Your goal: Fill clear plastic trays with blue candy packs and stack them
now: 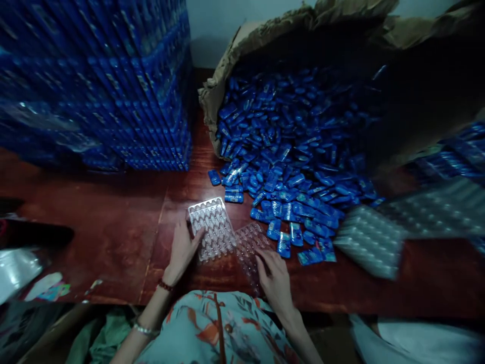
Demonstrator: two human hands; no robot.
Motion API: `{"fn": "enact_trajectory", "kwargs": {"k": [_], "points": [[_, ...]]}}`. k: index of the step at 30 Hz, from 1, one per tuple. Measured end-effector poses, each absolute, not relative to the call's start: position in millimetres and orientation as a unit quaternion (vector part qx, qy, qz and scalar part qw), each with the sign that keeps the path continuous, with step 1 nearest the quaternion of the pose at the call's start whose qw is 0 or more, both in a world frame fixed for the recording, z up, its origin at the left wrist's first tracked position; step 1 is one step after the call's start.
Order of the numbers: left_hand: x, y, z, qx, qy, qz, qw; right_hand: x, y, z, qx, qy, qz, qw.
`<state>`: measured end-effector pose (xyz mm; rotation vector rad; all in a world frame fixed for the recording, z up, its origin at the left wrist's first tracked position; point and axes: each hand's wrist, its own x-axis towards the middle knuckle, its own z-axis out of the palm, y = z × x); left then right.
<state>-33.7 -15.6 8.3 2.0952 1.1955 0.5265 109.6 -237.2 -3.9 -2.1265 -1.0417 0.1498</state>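
Observation:
In the head view, my left hand [183, 246] grips the left side of a clear plastic blister tray [212, 227], with its thumb over the top. Rows of moulded pockets cover that tray, and I see nothing in them; whether it is one tray or several nested is hard to tell. My right hand [273, 273] is closed on a second clear blister tray [248, 247], which lies at an angle beside the first, their edges meeting. Just beyond my right hand are small blue packets [283, 244], loose on the table.
A torn cardboard box [214, 96] lies open toward me, spilling a heap of blue packets [280, 136] onto the red-brown table [159, 202]. Tall stacks of filled blue packs [151, 101] stand at left. Stacked clear trays [373, 240] lie at right.

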Motion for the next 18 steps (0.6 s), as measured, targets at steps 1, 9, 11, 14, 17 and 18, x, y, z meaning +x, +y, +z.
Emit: {"fn": "enact_trajectory", "kwargs": {"k": [1, 9, 11, 14, 17, 18], "points": [[-31.0, -13.4, 7.7, 0.791, 0.459, 0.199, 0.352, 107.3, -228.9, -4.5, -0.826, -0.42, 0.064, 0.37], [-52.4, 34.7, 18.0, 0.698, 0.518, 0.299, 0.394, 138.4, -203.1, 0.3, -0.802, -0.47, 0.052, 0.364], [-68.5, 58.7, 20.5, 0.67, 0.536, 0.325, 0.398, 143.7, -215.1, 0.4, -0.812, -0.456, 0.035, 0.362], [-85.6, 94.4, 23.2, 0.689, 0.576, 0.266, 0.35, 139.3, -236.5, 1.9, -0.821, -0.472, 0.03, 0.32], [-79.9, 104.6, 27.5, 0.745, 0.608, 0.218, 0.166, 123.9, -245.6, 1.0, -0.807, -0.526, 0.046, 0.263], [-73.2, 97.9, 28.9, 0.764, 0.595, 0.226, 0.106, 118.7, -244.7, -0.5, -0.802, -0.543, 0.049, 0.243]]}}
